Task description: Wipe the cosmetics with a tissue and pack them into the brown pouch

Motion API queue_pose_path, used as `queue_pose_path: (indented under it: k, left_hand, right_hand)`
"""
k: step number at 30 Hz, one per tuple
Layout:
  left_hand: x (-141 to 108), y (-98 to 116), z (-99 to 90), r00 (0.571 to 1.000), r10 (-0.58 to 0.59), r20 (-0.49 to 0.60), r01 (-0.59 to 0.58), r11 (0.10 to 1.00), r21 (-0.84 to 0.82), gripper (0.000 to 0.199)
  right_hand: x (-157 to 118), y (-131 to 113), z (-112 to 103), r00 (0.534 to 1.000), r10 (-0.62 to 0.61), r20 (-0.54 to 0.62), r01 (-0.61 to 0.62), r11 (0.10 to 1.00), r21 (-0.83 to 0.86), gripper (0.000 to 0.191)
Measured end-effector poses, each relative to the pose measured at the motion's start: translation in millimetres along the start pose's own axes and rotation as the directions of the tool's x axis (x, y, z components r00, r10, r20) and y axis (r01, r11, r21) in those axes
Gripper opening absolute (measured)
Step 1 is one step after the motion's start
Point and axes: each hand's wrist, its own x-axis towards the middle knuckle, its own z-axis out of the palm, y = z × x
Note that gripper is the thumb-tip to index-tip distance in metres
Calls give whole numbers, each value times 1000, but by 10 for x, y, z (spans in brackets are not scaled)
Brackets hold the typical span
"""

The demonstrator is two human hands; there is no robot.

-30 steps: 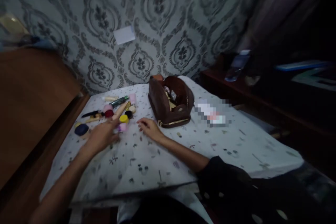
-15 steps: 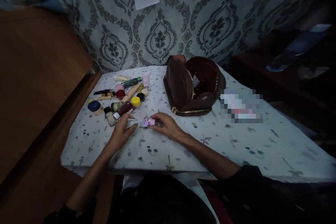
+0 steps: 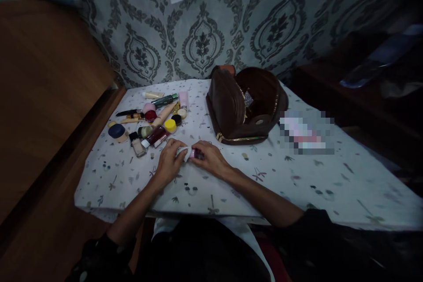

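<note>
In front of the brown bag, my two hands meet just above the patterned tablecloth. My right hand (image 3: 212, 159) is closed on a small pink-and-purple container (image 3: 192, 153) with a dark end, perhaps a tube or little bottle. My left hand (image 3: 169, 161) pinches a white wipe or tissue (image 3: 187, 151) wrapped against the container's left end. Fingers and the white piece hide most of the container. Left of my hands lie a dark red bottle (image 3: 156, 135) and a beige nail-polish-like bottle (image 3: 138, 146).
A brown zip bag (image 3: 228, 105) stands unzipped at the back. Several cosmetics lie at the left, among them a yellow-lidded jar (image 3: 170, 125), a navy-lidded jar (image 3: 118, 132) and a green tube (image 3: 164, 100). A blurred-out item (image 3: 306, 134) lies right of the bag.
My left hand has moved right, bringing the white piece over the container's printed side. A small pinkish item beside the red bottle is now uncovered. My right hand has stayed nearly in place.
</note>
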Motion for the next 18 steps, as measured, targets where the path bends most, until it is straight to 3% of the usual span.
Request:
queue_pose_path:
  k: [8,18]
  left_hand:
    - [-36,-182,-97,998,-50,-27,55,967,249,14]
    - [-97,-281,-259,985,-162,-54,167,841,515,17]
  right_hand:
    - [-12,-34,-48,1000,-5,13,5,999,32,23]
    - [-11,-8,-23,1000,-30,-6,30,999,33,21]
